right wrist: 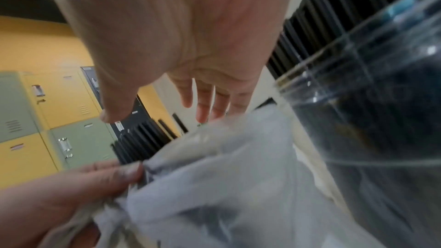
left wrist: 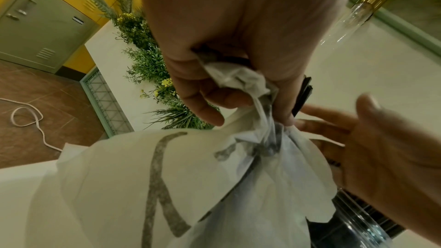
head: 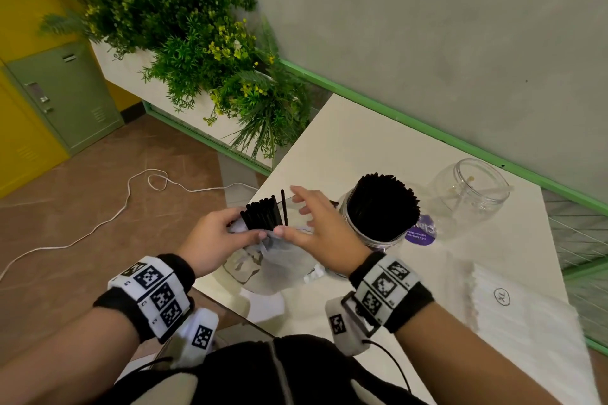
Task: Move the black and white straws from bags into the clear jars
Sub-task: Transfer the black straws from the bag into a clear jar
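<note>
My left hand (head: 223, 237) grips the gathered neck of a thin white plastic bag (head: 279, 265) together with a bundle of black straws (head: 261, 214) that stick up out of it. One black straw (head: 284, 207) stands apart from the bundle. My right hand (head: 309, 223) hovers just right of the bundle, fingers spread, holding nothing. In the left wrist view my left hand (left wrist: 229, 90) pinches the crumpled bag (left wrist: 181, 186). A clear jar (head: 378, 233) packed with black straws (head: 383, 204) stands right of my hands. A second clear jar (head: 473, 187) holds a few pale straws.
A flat pack of white straws (head: 523, 312) marked XL lies at the table's right front. A purple round sticker (head: 422, 233) sits between the jars. The white table (head: 362, 141) ends at my left; a planter (head: 204, 52) and a cable (head: 98, 223) lie beyond.
</note>
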A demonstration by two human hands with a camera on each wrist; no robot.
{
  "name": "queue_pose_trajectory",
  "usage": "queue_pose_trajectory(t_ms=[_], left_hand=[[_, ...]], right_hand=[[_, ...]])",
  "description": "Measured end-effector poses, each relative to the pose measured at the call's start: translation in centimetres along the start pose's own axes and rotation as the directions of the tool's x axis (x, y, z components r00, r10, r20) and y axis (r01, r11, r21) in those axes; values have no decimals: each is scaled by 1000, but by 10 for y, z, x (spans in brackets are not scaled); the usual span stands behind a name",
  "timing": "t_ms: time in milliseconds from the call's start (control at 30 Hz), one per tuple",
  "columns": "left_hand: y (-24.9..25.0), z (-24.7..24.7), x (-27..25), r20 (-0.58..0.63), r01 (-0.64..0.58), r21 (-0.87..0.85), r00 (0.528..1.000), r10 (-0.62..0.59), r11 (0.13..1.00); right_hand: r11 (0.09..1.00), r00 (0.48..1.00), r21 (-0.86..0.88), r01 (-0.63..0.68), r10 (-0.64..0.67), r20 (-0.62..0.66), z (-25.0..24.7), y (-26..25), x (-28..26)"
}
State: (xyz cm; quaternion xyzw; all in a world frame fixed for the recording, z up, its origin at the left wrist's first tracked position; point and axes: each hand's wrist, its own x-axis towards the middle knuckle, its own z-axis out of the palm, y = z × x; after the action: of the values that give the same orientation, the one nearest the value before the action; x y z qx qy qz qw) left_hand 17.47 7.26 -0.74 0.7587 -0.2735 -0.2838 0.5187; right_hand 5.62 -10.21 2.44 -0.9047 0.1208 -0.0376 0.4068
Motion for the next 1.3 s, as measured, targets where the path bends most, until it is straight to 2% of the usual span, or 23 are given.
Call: queue_pose_trajectory(t_ms=[200,300,400,533,600,667,800,967,1100,1167,1233,1300], left_hand=[[5,1,-4,41,-10,-60,999,12,998],[7,-1,-4,74,-2,-69,997,7,998],[11,1,-3,117,11,-83,993,-2,996],[15,5,-3,171,8,-78,985,6,997],[14,6,-3,187,14,-80,982,1,997],[15,5,-3,173,10,-80,985,4,997],[14,2,-4,103,2,-46,995,3,999],[6,-8,-4,69,-27,-39,997,29,999],[1,-5,-7,70,-63,39,996,60,997],[4,2,-10,93,-104,95,991,95,990],[6,12,-13,96,-137,116,987,126,984],[4,23,-14,99,-196,279,980,175,940]], right_hand=[[959,986,272,-76,113,-123,19,7,10],[963,982,268,-30,79,-174,23,11,9],[972,986,236,21,19,-167,26,6,10],[942,972,329,58,21,-233,32,3,15],[943,966,324,76,11,-260,34,4,16],[944,963,318,85,4,-269,35,3,15],[882,943,462,91,72,-324,28,2,12],[921,870,342,185,8,-492,15,17,-4],[883,940,463,79,89,-330,28,41,-17],[867,953,496,37,118,-278,37,52,-18],[892,961,452,-4,128,-244,45,60,-16],[905,961,423,-31,143,-236,49,63,-16]])
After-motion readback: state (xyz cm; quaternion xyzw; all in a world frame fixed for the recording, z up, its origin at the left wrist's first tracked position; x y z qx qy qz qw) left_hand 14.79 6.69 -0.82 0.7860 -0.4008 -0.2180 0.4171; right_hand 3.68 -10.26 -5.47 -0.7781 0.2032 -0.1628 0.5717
